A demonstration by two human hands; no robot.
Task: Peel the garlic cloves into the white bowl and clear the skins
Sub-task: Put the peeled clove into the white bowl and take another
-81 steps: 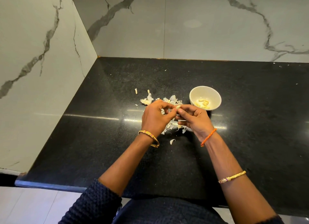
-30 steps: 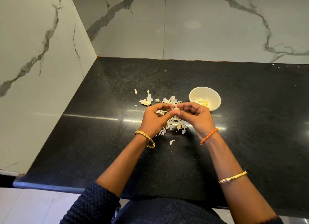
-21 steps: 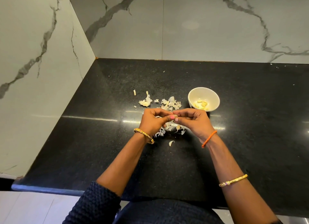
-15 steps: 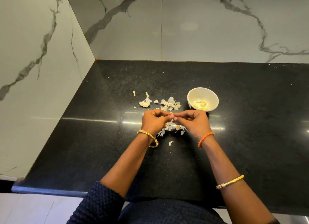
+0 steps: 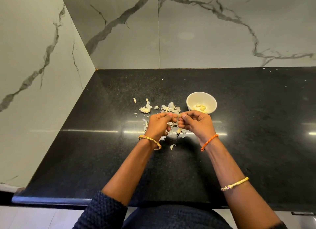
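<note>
A: Where were the hands?

B: Both were raised together over the black countertop (image 5: 85,151), fingertips meeting. The left hand (image 5: 158,125) had its fingers curled, pinching one end of a garlic clove (image 5: 178,115); the right hand (image 5: 198,124) pinched the other end, thumb and forefinger closed on it. Only a pale tip of the clove showed between them.

A: And the white bowl (image 5: 191,100)?

B: It stood on the counter just beyond the right hand, to the far right of the skins. A few peeled cloves (image 5: 201,107) lay in its bottom.

A: The skins?

B: The loose skins (image 5: 169,107) were scattered on the counter beneath and beyond the hands, left of the bowl. One bigger clump (image 5: 145,108) lay farther left, one sliver (image 5: 135,100) past it, and a single flake (image 5: 172,146) lay nearer, between the wrists.

A: Anything on the arms?

B: A gold bangle (image 5: 150,140) on the left wrist, an orange thread band (image 5: 209,142) on the right wrist, and a second gold bangle (image 5: 234,184) farther up the right forearm.
</note>
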